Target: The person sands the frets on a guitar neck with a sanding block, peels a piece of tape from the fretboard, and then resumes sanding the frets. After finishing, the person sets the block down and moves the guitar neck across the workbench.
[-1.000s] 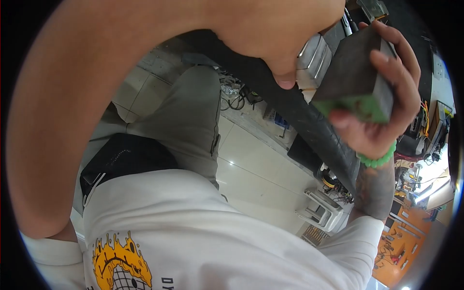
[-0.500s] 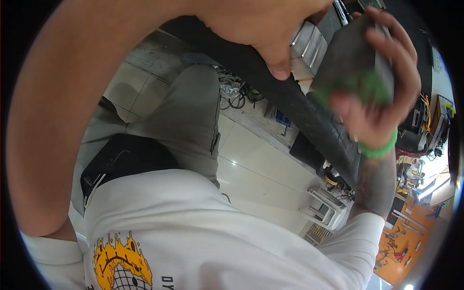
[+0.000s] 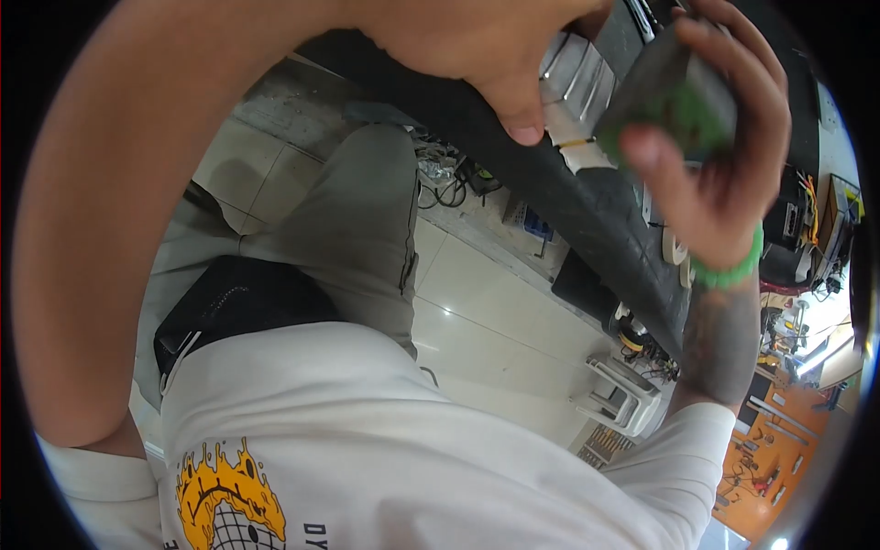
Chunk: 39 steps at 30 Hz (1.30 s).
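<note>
**Right hand clasps the blurred block close by the left thumb**

In the head view, the right hand (image 3: 738, 188) grips a dark rectangular block (image 3: 674, 105) with a green end, its thumb pressed toward the green face and its fingers curled over the far side. The block is tilted, just beside a ribbed silver metal piece (image 3: 579, 78) at the black-covered bench (image 3: 440, 115). The left hand (image 3: 481, 46) has its thumb beside that metal piece; its other fingers are hidden, so I cannot tell whether it pinches anything.

The likeliest mishap, I judge, is the block slipping: it looks bulky for a one-handed hold, and a loosened thumb could let it twist out. It might then knock the metal piece or catch the left thumb. The green beaded bracelet (image 3: 731, 270) might snag if the wrist dropped low.
</note>
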Tool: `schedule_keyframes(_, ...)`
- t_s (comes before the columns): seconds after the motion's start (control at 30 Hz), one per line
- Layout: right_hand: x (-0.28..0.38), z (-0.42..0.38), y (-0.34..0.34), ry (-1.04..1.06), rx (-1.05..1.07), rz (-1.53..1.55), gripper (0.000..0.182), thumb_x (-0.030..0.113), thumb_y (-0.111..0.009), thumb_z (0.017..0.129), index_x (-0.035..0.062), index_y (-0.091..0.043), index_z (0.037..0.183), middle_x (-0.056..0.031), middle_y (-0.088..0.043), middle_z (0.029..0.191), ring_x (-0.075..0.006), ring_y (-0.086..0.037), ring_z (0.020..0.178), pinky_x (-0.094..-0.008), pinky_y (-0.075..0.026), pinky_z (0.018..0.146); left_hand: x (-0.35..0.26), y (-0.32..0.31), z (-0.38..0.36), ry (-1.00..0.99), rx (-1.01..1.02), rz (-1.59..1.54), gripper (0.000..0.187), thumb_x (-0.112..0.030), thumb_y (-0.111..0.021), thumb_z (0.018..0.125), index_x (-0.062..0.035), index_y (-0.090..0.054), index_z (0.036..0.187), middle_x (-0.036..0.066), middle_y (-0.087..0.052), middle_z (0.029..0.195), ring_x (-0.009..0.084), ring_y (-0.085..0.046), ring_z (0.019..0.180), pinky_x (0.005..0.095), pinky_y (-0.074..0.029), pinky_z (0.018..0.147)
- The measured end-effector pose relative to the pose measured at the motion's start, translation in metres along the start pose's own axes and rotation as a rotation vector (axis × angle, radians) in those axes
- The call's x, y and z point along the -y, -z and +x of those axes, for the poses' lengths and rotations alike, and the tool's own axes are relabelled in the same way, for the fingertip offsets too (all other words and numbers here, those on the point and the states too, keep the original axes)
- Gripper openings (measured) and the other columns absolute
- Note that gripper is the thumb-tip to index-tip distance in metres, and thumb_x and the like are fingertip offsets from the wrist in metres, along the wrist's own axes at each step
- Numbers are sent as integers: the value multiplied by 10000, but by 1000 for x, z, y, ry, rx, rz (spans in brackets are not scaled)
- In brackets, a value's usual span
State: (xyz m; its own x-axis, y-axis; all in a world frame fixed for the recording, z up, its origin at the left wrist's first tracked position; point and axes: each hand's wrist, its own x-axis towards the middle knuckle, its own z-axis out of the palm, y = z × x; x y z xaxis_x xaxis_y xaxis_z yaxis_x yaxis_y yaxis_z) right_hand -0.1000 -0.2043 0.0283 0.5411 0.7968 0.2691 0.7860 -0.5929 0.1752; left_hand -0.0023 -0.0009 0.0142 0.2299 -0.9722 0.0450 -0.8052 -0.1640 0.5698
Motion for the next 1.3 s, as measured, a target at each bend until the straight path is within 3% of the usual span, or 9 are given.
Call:
schedule_keyframes(0.13,0,-23,-25,-121,-293,8,846,471,-951,720,86,-506,1326,-220,-413,1371,-353,-553,1223,-491,-444,1076,3,-4,1,59,27,20,351,-233,-840,776,13,-750,1010,200,-742,897,371,-725,866,426,-571,771)
schedule_keyframes(0.37,-22,-47,-13,-203,-145,51,675,402,-862,863,42,-518,1319,-169,-452,1340,-297,-519,1264,-434,-414,1088,7,16,10,66,197,-102,401,-246,-832,779,68,-733,1008,217,-738,877,377,-727,868,436,-572,798)
schedule_keyframes(0.5,-39,-54,-7,-428,-185,170,644,403,-802,911,28,-505,1343,-144,-471,1337,-259,-506,1266,-396,-392,1090,18,-22,-7,-198,-334,234,498,-277,-826,780,116,-711,1064,256,-727,907,399,-722,907,438,-577,809)
schedule_keyframes(0.7,-30,-44,-19,-310,-198,126,688,432,-808,894,13,-497,1343,-151,-474,1338,-266,-487,1289,-414,-380,1103,-4,0,3,-66,-62,110,483,-274,-827,782,92,-720,1078,252,-728,905,396,-723,898,435,-577,800)
schedule_keyframes(0.8,-19,-35,-20,-348,-176,98,714,454,-832,872,15,-504,1329,-167,-455,1350,-287,-485,1302,-435,-374,1123,-22,14,12,348,219,-32,446,-269,-831,781,55,-736,1072,235,-731,886,387,-726,877,429,-577,789)
schedule_keyframes(1.0,7,-21,-3,-102,-14,194,767,499,-876,818,46,-507,1316,-197,-403,1369,-326,-460,1315,-468,-372,1135,-4,0,-5,41,-12,61,389,-256,-836,774,21,-750,1035,208,-741,892,378,-727,873,430,-575,788)
schedule_keyframes(1.13,0,-41,10,-361,21,-19,814,474,-953,724,106,-523,1308,-226,-411,1376,-357,-523,1267,-474,-445,1070,1,-11,-1,-112,-92,22,406,-254,-838,768,24,-749,1050,198,-748,913,375,-725,905,430,-574,804)
schedule_keyframes(1.2,-1,-38,6,-476,37,-128,822,474,-961,709,105,-525,1300,-233,-417,1374,-365,-529,1260,-480,-452,1060,-1,-9,-7,-8,-87,152,425,-264,-836,774,25,-742,1070,198,-748,913,378,-725,899,434,-574,803)
schedule_keyframes(1.3,-4,-27,5,-98,-2,32,832,504,-949,715,79,-516,1284,-245,-430,1352,-359,-496,1269,-472,-430,1061,-24,10,12,334,108,0,427,-275,-838,774,26,-742,1063,202,-748,918,380,-726,895,439,-574,801)
